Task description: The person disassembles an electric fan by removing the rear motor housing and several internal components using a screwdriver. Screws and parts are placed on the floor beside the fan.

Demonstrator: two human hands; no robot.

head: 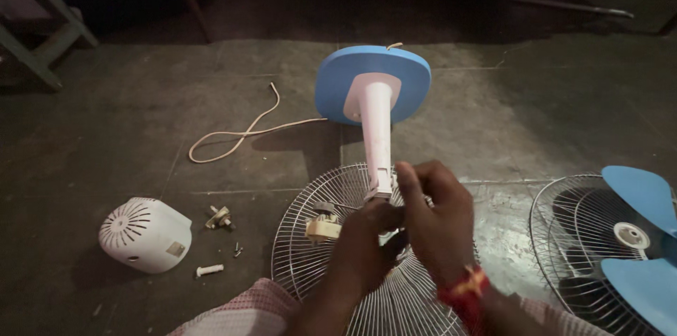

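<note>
While both hands meet, right fingers touch the stand (white).

You're looking down at a dark grey concrete floor scored with joint lines, lit from near you and falling into shadow beyond, where pale green furniture legs stand at the upper left.

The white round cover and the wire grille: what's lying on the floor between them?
Small loose parts: a brass-coloured bracket, tiny screws and a white peg lie between the cover and grille, seen in the head view.
</note>
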